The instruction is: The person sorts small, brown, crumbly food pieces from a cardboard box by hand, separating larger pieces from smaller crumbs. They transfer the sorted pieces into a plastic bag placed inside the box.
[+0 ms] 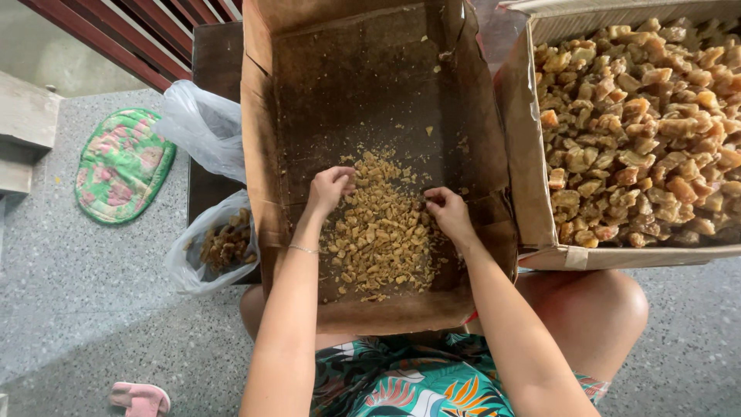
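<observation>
Crumbs in open carton, full box of chunks alongside

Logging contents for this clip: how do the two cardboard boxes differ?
The middle box holds only a thin scatter of small pale crumbs, its floor mostly bare; the right box is heaped with bigger amber chunks. Both hands, left and right, work in the middle box. Both are open brown cardboard.
</observation>
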